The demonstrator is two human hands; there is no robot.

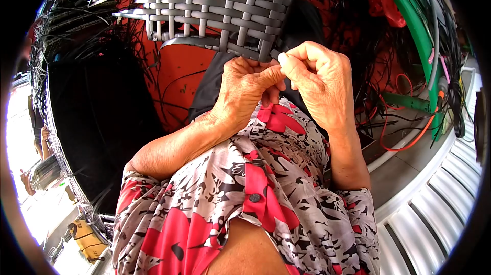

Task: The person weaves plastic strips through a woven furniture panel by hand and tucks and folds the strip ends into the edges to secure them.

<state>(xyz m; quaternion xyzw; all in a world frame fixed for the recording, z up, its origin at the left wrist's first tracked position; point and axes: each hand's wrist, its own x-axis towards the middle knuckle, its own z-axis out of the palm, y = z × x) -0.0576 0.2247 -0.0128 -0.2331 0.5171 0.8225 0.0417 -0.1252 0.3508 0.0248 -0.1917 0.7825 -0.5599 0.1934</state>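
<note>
A grey woven wicker panel (220, 1) fills the top middle of the view, with loose strip ends fanning out at its left. At the panel's lower right corner, both hands meet. My left hand (249, 81) is closed against the bottom edge, its thumb pointing right; part of its fingers is hidden behind the weave. My right hand (322, 78) pinches the end of a grey plastic strip (275, 55) between thumb and forefinger, right beside the left thumb. Another grey strip (186, 41) curves along the panel's lower edge.
A large black woven piece (97, 121) stands on the left. Dark loose strips lie over the red floor covering (179, 78). On the right are a green frame (409, 14), an orange cord (409, 147) and a white slatted surface (434, 198). A person's hand shows at far left.
</note>
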